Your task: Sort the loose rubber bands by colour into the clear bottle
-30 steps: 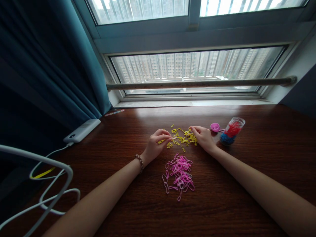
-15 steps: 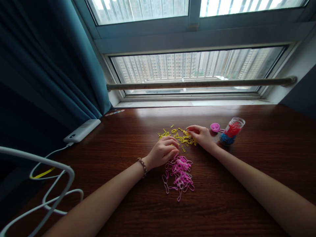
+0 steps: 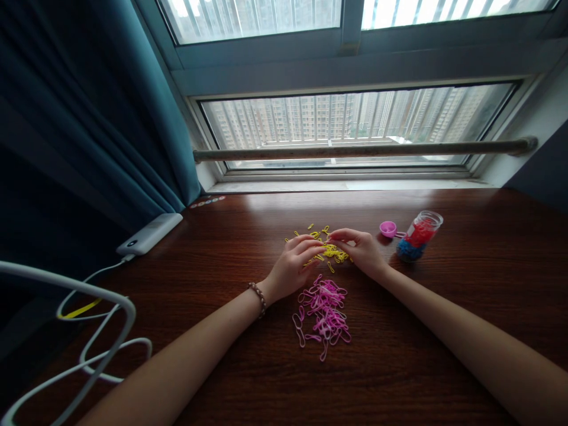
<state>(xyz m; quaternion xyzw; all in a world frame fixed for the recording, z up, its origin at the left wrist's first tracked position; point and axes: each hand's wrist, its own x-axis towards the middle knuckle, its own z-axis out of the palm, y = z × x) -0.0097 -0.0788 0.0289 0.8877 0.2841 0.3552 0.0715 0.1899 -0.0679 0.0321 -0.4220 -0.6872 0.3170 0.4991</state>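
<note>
My left hand (image 3: 295, 260), wearing a braided bracelet (image 3: 257, 299), lies low over the yellow pile with its fingers stretched out and apart. Opposite it, my right hand (image 3: 357, 249) has thumb and forefinger pinched together close to the left fingertips; what sits in that pinch is too small to make out. Between and under both hands are small yellow loops (image 3: 336, 254) that look like rubber bands, partly covered by the fingers. Nearer to me spreads a heap of similar pink loops (image 3: 327, 310), touched by neither hand.
An open clear jar (image 3: 419, 236) with red and blue contents stands right of my right hand, beside a small pink cup (image 3: 387, 229). At left, a white power bank (image 3: 151, 234) trails a white cable (image 3: 97, 287). A metal rail (image 3: 364, 151) crosses the window behind the table.
My right hand has moved left, bringing its pinched fingertips close to my left hand. My left fingers have stretched out further over the yellow loops. The pink heap is unchanged.
</note>
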